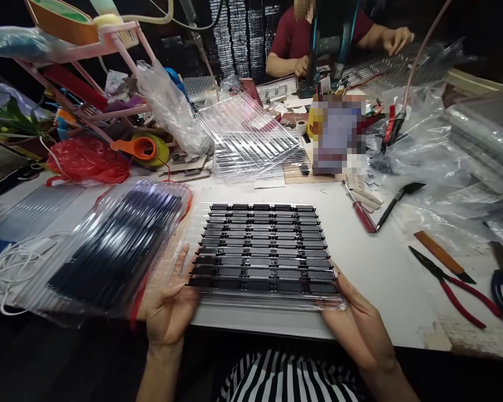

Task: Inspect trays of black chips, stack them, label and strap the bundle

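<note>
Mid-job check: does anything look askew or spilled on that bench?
The clear plastic pile behind the held tray looks askew: its upper pieces slant across those beneath. I see nothing plainly spilled; the tray's dark parts sit in even rows.

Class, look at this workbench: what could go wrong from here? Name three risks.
If the left hand or right hand dips, the clear tray could tilt and its dark pieces might slide. The left hand, close to the dark strips in clear plastic, could knock them. The right hand might catch the red-handled pliers if it swings outward.
</note>
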Tool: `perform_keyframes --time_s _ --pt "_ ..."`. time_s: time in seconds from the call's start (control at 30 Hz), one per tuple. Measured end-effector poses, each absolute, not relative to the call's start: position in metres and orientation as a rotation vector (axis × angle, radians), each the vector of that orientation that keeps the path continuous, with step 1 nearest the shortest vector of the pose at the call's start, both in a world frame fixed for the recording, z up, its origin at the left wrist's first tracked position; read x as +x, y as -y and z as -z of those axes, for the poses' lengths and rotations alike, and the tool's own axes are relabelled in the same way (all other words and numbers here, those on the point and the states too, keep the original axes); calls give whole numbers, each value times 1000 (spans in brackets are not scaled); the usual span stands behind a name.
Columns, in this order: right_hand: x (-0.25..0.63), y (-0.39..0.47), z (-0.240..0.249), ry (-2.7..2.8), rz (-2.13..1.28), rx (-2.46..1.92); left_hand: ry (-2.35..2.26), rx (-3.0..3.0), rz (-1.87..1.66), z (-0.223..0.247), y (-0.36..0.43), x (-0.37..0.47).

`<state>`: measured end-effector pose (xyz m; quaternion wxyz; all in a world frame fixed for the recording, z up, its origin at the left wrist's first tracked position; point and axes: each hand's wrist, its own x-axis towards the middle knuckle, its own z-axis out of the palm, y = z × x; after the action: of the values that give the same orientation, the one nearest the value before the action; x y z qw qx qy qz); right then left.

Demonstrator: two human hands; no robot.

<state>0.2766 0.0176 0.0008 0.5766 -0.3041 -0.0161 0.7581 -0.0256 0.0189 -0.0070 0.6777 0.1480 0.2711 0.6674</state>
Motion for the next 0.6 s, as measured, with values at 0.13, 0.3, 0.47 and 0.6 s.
perform_keyframes --time_s 0.13,0.3,0.47,0.6 --pt "279 -19 -2 34 -1832 -670 -614 343 -1489 8 -19 -28" --pt "282 -17 0 54 -1856 -641 -615 284 -1508 9 -19 -28" --pt "281 -16 0 61 -1839 -639 -680 187 -1456 6 -21 -24" --pt "280 -18 -1 61 -1787 -663 -744 212 -1412 2 -22 -20"
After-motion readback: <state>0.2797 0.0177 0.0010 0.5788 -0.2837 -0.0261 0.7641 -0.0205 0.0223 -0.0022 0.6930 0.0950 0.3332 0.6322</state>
